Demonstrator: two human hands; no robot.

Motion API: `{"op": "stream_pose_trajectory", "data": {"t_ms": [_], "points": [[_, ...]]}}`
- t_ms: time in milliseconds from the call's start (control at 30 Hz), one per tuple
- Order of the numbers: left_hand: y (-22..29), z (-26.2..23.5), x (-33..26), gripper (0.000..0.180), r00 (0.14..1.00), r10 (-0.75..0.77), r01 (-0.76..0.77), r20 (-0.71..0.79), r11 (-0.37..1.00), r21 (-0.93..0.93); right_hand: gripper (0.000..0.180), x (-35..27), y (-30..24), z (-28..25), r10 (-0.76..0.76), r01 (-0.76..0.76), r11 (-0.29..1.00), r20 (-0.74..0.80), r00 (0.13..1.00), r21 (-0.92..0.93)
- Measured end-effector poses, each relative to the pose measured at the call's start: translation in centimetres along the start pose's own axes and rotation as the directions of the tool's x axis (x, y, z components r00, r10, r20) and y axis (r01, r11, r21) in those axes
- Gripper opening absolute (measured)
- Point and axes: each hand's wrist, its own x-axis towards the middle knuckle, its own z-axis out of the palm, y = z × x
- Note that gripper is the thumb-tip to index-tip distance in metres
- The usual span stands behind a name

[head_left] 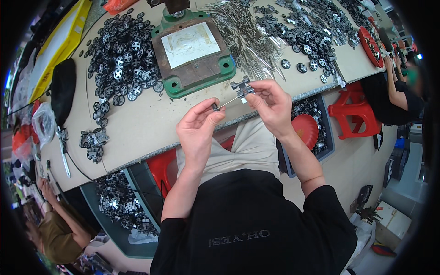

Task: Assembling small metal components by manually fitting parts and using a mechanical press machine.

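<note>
Over the table's front edge, my left hand (198, 126) is closed on a small black wheel (215, 107), pinched between thumb and fingers. A thin metal axle (228, 103) runs from this wheel toward a black plastic chassis piece (241, 87). That piece is pinched by my right hand (273, 106). The axle's far end meets the lower side of the chassis piece; whether it is inside cannot be made out. Straight ahead stands a green press base (192, 75) with a pale plate (190, 45) on its top.
Loose wheels (126, 59) are heaped left of the press, and metal axles (250, 43) lie to its right. Chassis pieces (94, 143) sit at the front left. Part-filled bins (121, 229) flank my legs. A red stool (355, 112) and co-workers are at both sides.
</note>
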Motion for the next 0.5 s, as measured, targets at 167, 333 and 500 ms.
{"op": "stream_pose_trajectory", "data": {"t_ms": [167,333,500], "points": [[-0.1,-0.7,0.5,0.025,0.957,-0.278,0.289,0.079,0.921,-0.260,0.021,0.1,0.5,-0.6,-0.371,0.373,0.841,0.083,0.925,-0.391],[-0.3,0.0,-0.1,0.028,1.000,-0.007,0.008,-0.020,0.999,0.046,0.020,0.3,1.1,-0.7,-0.561,0.548,0.714,0.113,0.820,-0.436],[-0.2,-0.1,0.2,0.026,0.977,-0.203,0.213,0.063,0.951,-0.223,0.021,-0.3,0.0,0.0,-0.086,0.087,0.996,0.039,0.996,-0.009]]}}
